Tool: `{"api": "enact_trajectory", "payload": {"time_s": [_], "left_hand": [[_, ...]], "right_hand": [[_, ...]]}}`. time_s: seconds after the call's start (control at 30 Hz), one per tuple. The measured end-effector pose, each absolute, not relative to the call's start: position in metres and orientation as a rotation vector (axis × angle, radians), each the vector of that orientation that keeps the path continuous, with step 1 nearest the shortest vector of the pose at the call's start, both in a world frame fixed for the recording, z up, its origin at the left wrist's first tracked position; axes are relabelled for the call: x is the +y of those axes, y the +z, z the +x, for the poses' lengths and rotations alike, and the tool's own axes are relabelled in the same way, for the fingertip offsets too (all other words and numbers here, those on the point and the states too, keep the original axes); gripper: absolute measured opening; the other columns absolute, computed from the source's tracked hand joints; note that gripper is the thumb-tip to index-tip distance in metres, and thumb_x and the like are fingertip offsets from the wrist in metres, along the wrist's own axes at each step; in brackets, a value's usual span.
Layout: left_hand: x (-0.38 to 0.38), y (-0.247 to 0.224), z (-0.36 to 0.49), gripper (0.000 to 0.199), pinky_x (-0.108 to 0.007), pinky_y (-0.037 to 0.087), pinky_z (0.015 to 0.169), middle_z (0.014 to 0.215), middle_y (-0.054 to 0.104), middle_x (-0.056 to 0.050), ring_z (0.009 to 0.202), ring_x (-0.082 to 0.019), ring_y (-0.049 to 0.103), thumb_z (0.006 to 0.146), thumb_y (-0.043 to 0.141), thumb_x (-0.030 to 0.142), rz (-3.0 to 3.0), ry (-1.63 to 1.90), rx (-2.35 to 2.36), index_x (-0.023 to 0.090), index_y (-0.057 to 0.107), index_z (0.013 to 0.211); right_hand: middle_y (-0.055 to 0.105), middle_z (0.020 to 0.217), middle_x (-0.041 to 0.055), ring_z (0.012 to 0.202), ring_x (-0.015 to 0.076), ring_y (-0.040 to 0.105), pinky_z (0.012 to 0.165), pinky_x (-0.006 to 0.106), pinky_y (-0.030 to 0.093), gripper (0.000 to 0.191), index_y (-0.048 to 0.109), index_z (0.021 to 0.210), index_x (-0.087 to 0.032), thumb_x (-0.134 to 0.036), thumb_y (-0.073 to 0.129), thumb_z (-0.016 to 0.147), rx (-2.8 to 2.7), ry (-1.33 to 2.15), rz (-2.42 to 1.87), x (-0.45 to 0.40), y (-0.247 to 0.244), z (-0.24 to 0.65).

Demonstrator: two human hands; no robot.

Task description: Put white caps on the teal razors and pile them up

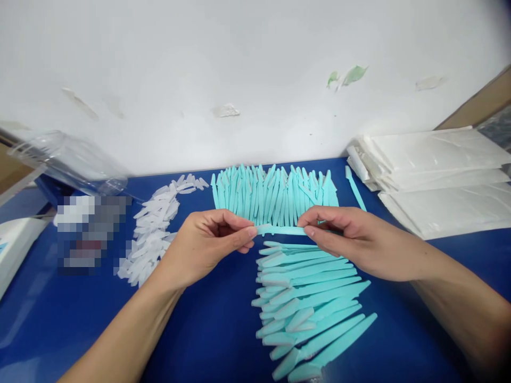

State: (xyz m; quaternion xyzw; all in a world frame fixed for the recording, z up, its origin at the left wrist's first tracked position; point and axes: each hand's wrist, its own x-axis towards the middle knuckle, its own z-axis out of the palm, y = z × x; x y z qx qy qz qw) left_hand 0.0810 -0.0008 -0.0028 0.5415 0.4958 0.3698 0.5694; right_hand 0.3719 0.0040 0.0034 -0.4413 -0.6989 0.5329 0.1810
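Note:
A turquoise eyebrow razor (281, 230) is stretched level between my two hands. My left hand (215, 242) pinches its left, blade end between thumb and fingers; whether a cap sits there is hidden by the fingertips. The handle's right end is held in a pinch by my right hand (355, 239). Just below lies a pile of similar razors (307, 298) with whitish covers on their left ends. Behind my hands, a row of turquoise razors (275, 194) lies with tips toward the wall. Small translucent white caps (154, 229) are heaped beyond my left forearm.
One razor (355, 189) lies apart at the back right, beside stacked white plastic packets (447, 165). A clear plastic container (67, 159) lies at the back left. A white device (18, 244) stands at the left edge. The blue tabletop (223, 330) meets a white wall.

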Motion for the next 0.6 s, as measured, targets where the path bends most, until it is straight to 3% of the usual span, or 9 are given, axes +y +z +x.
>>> {"api": "enact_trajectory", "payload": {"time_s": [0.23, 0.4, 0.6], "left_hand": [[-0.011, 0.004, 0.084, 0.013, -0.021, 0.053, 0.061, 0.077, 0.079, 0.001, 0.069, -0.013, 0.069, 0.092, 0.082, 0.037, 1.624, 0.603, 1.246, 0.026, 0.086, 0.095], [-0.017, 0.000, 0.095, 0.011, -0.024, 0.044, 0.058, 0.074, 0.074, 0.004, 0.064, -0.011, 0.060, 0.095, 0.076, 0.032, 1.911, 0.463, 1.216, 0.027, 0.086, 0.092], [-0.017, -0.001, 0.098, 0.008, -0.024, 0.045, 0.063, 0.089, 0.076, 0.001, 0.074, -0.012, 0.065, 0.095, 0.077, 0.029, 1.982, 0.411, 1.135, 0.027, 0.085, 0.094]], "right_hand": [[0.068, 0.088, -0.0003, 0.073, 0.0131, 0.058, 0.064, 0.027, 0.043, 0.013, 0.078, 0.092, -0.025, -0.036, 0.073, 0.098, -2.152, 1.318, -1.241, 0.007, 0.010, 0.377], [0.072, 0.085, 0.0014, 0.070, 0.0149, 0.063, 0.063, 0.029, 0.043, 0.020, 0.082, 0.087, -0.026, -0.035, 0.068, 0.099, -2.400, 1.195, -1.264, 0.006, 0.012, 0.382], [0.072, 0.080, 0.0017, 0.066, 0.0150, 0.059, 0.059, 0.031, 0.040, 0.026, 0.084, 0.084, -0.027, -0.040, 0.067, 0.099, -2.515, 1.138, -1.306, 0.003, 0.013, 0.384]]}}
